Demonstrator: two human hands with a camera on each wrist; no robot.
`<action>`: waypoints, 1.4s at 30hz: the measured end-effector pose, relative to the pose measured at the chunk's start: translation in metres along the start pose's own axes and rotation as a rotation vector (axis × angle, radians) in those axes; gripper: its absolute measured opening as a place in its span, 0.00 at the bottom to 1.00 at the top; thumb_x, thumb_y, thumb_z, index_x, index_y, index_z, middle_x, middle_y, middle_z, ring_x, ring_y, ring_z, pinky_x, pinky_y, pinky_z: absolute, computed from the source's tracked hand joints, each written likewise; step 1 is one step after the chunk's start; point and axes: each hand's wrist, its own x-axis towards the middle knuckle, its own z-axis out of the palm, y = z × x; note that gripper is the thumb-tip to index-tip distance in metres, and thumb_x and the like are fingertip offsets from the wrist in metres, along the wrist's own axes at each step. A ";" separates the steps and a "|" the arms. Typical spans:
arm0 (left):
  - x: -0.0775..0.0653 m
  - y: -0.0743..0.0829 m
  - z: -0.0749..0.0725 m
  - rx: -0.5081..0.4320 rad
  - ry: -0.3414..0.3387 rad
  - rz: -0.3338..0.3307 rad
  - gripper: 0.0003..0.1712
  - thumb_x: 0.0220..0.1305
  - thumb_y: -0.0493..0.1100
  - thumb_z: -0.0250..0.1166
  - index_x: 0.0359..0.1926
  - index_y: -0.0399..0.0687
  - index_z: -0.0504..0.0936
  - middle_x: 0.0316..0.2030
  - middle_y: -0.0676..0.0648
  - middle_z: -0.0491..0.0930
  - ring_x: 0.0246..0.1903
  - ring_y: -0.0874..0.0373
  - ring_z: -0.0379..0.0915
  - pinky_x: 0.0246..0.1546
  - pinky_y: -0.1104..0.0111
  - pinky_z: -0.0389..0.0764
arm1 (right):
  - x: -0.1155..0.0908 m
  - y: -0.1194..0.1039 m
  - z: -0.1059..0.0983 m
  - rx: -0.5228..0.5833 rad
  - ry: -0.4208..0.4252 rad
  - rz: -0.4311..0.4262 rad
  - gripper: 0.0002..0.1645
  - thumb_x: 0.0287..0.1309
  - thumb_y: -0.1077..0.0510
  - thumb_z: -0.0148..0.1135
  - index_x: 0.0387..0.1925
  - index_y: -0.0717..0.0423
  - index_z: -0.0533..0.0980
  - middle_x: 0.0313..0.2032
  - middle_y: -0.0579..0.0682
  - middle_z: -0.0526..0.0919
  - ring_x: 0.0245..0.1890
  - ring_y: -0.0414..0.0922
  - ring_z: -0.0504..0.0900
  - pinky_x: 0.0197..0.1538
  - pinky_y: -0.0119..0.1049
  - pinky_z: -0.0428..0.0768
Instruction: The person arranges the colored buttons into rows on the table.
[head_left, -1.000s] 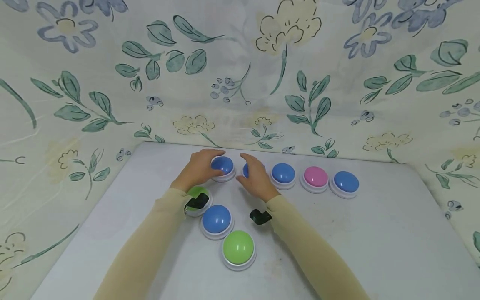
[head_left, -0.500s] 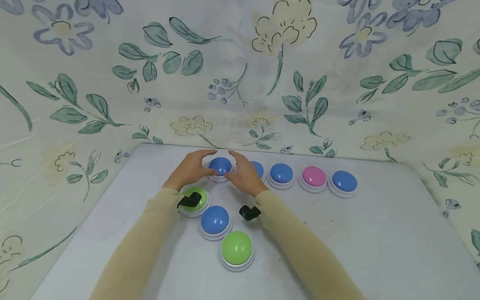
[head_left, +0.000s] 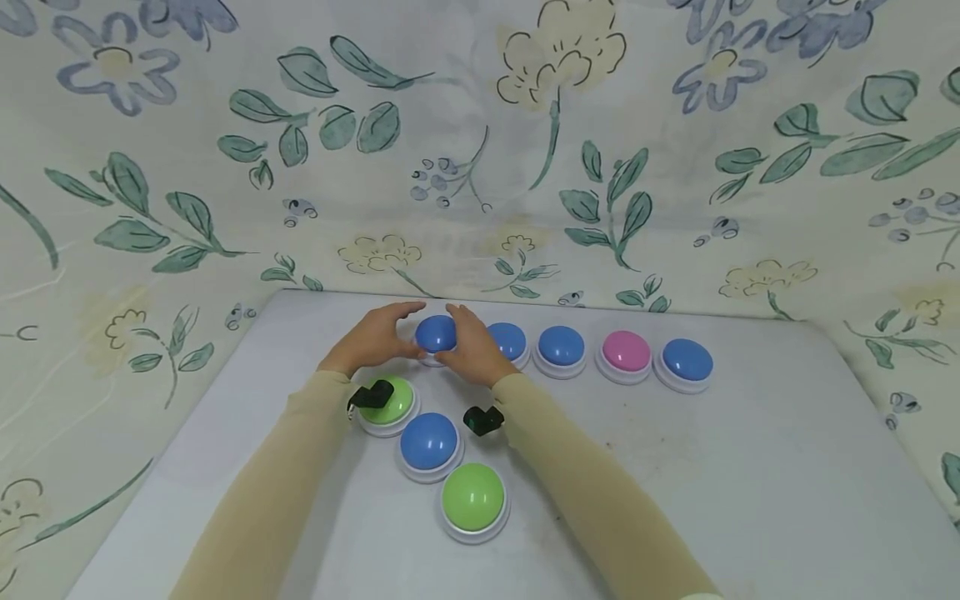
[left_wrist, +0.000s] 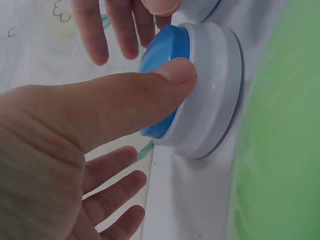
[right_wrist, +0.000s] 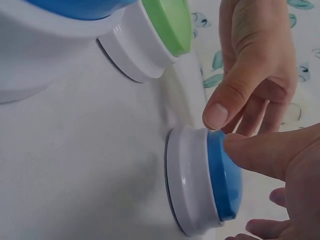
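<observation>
A blue dome button on a white round base stands at the left end of the back row, flat on the table. My left hand is at its left side, thumb in front and fingers behind, spread apart. From the right, my right hand reaches to the same button and hides part of it. In the left wrist view the left thumb lies across the view of the blue dome; firm contact cannot be told. The right thumb is at the dome's edge in the right wrist view, with the other fingers loosely extended.
Rightward along the back row stand blue buttons, a pink button and another blue button. A green button, a blue button and a green button run diagonally toward me. Floral cloth hangs behind the white table.
My right hand has moved left, off the second blue button and up to the leftmost one. The left hand has shifted slightly left. The buttons look unmoved on the table.
</observation>
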 end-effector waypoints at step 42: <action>0.003 0.003 -0.004 0.033 -0.031 -0.012 0.41 0.51 0.40 0.78 0.65 0.32 0.74 0.56 0.34 0.80 0.57 0.39 0.74 0.63 0.45 0.71 | 0.003 -0.012 0.007 -0.116 0.006 0.081 0.39 0.69 0.61 0.60 0.76 0.59 0.57 0.72 0.61 0.64 0.71 0.53 0.66 0.72 0.48 0.65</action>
